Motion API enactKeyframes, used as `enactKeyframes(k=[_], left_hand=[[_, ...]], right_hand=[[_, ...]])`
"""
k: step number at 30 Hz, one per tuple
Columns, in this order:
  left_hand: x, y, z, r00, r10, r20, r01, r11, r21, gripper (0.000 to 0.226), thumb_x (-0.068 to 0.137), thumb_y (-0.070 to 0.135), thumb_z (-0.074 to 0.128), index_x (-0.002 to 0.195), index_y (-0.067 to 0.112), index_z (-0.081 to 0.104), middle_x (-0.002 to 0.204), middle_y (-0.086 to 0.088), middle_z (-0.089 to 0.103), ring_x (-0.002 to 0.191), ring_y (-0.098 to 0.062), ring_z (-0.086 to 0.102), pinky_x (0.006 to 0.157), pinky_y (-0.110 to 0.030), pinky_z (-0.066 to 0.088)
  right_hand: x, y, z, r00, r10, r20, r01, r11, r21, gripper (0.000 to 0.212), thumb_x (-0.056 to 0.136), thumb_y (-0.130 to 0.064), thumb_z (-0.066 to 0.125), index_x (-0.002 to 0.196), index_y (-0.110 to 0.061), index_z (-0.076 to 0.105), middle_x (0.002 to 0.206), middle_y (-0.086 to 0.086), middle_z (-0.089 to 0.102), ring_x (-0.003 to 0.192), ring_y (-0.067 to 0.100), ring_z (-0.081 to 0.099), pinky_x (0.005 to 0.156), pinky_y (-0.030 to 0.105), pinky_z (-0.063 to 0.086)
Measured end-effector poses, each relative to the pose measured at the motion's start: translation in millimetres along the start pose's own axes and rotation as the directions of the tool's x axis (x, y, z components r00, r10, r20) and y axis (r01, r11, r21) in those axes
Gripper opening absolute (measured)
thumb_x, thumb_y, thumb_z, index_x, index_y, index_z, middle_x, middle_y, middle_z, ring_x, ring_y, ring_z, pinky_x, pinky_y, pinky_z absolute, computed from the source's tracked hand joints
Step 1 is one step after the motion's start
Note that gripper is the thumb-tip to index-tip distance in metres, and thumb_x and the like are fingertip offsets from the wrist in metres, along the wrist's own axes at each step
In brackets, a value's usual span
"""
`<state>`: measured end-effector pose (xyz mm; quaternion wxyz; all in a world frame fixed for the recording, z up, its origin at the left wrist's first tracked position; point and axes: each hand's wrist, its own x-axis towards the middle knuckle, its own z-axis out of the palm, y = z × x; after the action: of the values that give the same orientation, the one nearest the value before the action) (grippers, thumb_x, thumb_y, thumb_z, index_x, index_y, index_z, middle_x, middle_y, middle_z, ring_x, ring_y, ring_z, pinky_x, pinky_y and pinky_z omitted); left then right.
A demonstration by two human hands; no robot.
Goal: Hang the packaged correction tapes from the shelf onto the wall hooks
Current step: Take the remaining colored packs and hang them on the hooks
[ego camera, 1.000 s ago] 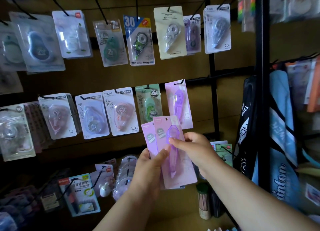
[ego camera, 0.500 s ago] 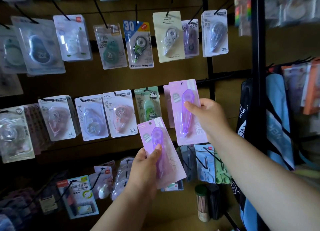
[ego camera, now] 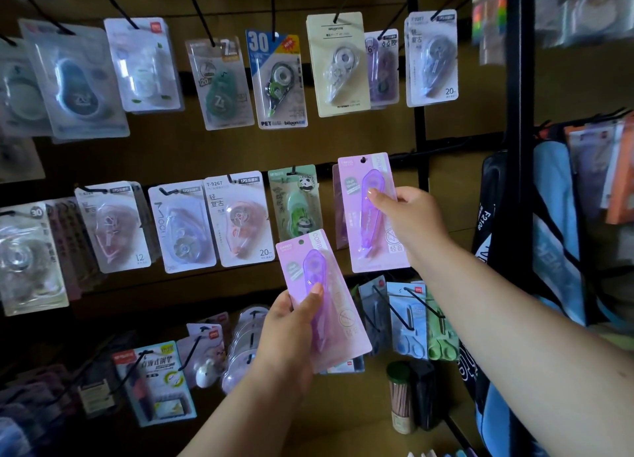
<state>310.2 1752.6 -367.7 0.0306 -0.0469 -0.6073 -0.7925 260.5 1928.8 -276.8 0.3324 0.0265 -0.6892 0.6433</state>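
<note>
My right hand (ego camera: 410, 221) grips a pink card with a purple correction tape (ego camera: 372, 213), held up flat against the wall display. Its top hole sits at a hook in the middle row, and another pink pack (ego camera: 339, 206) hangs just behind it. My left hand (ego camera: 291, 329) holds a second, matching pink-and-purple correction tape pack (ego camera: 322, 299) lower down, tilted to the left, thumb pressed on the blister. It is apart from any hook.
Rows of packaged correction tapes hang on black hooks across the brown wall, such as the panda pack (ego camera: 296, 199) and the blue "30" pack (ego camera: 276, 79). Scissors packs (ego camera: 417, 319) hang below. A black upright post (ego camera: 516, 113) and blue bags (ego camera: 555, 237) stand at right.
My right hand lifted one pack away from the pair and up to the middle-row hook. The left hand kept the other pack low.
</note>
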Motion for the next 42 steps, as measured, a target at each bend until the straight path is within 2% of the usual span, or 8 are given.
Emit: enactKeyframes(k=[6, 10, 21, 27, 31, 35, 39, 42], left_hand=[[1, -1, 1, 1.000, -0.019, 0.008, 0.019, 1.000, 0.008, 0.023, 0.096, 0.032, 0.058, 0.113, 0.017, 0.062, 0.107, -0.011, 0.069, 0.102, -0.035, 0.066, 0.084, -0.056, 0.056], [4, -5, 2, 1.000, -0.018, 0.002, 0.018, 1.000, 0.011, 0.021, 0.096, 0.032, 0.059, 0.110, 0.018, 0.064, 0.105, -0.011, 0.071, 0.100, -0.035, 0.067, 0.084, -0.056, 0.056], [9, -6, -1, 0.999, -0.034, -0.004, 0.034, 0.999, 0.009, 0.023, 0.095, 0.029, 0.060, 0.111, 0.014, 0.064, 0.109, -0.015, 0.072, 0.100, -0.036, 0.068, 0.087, -0.059, 0.054], [8, -3, -4, 1.000, 0.007, 0.005, -0.007, 1.000, 0.009, 0.023, 0.100, 0.035, 0.051, 0.105, 0.016, 0.064, 0.076, -0.001, 0.071, 0.077, -0.025, 0.068, 0.054, -0.033, 0.054], [7, -2, 3, 1.000, 0.018, 0.006, -0.018, 1.000, -0.010, 0.028, 0.102, 0.037, 0.046, 0.108, 0.016, 0.064, 0.090, -0.009, 0.073, 0.085, -0.031, 0.070, 0.063, -0.042, 0.058], [2, 1, 13, 0.998, 0.066, 0.011, -0.066, 0.997, -0.033, 0.027, 0.103, 0.030, 0.045, 0.111, 0.013, 0.065, 0.088, -0.010, 0.074, 0.076, -0.024, 0.071, 0.055, -0.033, 0.056], [-4, 6, 19, 0.995, 0.086, 0.042, -0.084, 0.995, -0.048, 0.028, 0.103, 0.024, 0.044, 0.112, 0.009, 0.066, 0.093, -0.014, 0.075, 0.077, -0.025, 0.072, 0.072, -0.040, 0.059], [-7, 9, 20, 0.997, 0.051, 0.066, -0.051, 0.999, 0.005, 0.035, 0.104, 0.026, 0.043, 0.109, 0.002, 0.067, 0.094, -0.017, 0.075, 0.080, -0.026, 0.071, 0.081, -0.044, 0.055]], right_hand=[[5, 6, 2, 1.000, 0.025, -0.004, -0.026, 0.999, -0.025, 0.034, 0.085, -0.038, 0.068, 0.071, -0.011, 0.055, 0.055, -0.005, 0.041, 0.048, 0.012, 0.035, 0.047, 0.024, 0.027], [13, 7, 10, 0.997, 0.075, -0.001, -0.075, 0.996, -0.050, 0.038, 0.085, -0.041, 0.068, 0.093, -0.005, 0.064, 0.077, 0.003, 0.058, 0.062, 0.015, 0.049, 0.055, 0.026, 0.036], [40, 18, 30, 0.979, 0.202, 0.034, -0.194, 0.968, -0.161, 0.044, 0.087, -0.050, 0.061, 0.099, -0.009, 0.054, 0.078, 0.001, 0.052, 0.066, 0.015, 0.050, 0.053, 0.025, 0.034], [20, 25, 23, 0.992, 0.022, -0.127, -0.068, 0.927, -0.369, 0.055, 0.084, -0.054, 0.062, 0.117, -0.012, 0.052, 0.098, -0.001, 0.053, 0.085, 0.014, 0.056, 0.059, 0.024, 0.040], [-28, 26, 22, 0.993, 0.009, 0.121, 0.014, 0.981, -0.191, 0.034, 0.084, -0.050, 0.064, 0.093, -0.017, 0.059, 0.084, -0.003, 0.063, 0.077, 0.014, 0.059, 0.069, 0.030, 0.046], [-64, 31, 22, 0.931, 0.119, 0.345, -0.080, 0.989, -0.124, 0.046, 0.069, -0.055, 0.074, 0.086, -0.012, 0.067, 0.085, 0.007, 0.071, 0.079, 0.021, 0.067, 0.071, 0.033, 0.049], [-71, 34, 18, 0.923, 0.135, 0.361, -0.113, 0.990, -0.081, 0.051, 0.061, -0.051, 0.076, 0.086, -0.007, 0.071, 0.088, 0.015, 0.074, 0.085, 0.036, 0.071, 0.082, 0.055, 0.055], [-65, 31, 10, 0.933, 0.128, 0.337, -0.136, 0.991, 0.002, 0.044, 0.073, -0.035, 0.078, 0.088, 0.004, 0.066, 0.080, 0.018, 0.068, 0.070, 0.033, 0.063, 0.063, 0.043, 0.048]])
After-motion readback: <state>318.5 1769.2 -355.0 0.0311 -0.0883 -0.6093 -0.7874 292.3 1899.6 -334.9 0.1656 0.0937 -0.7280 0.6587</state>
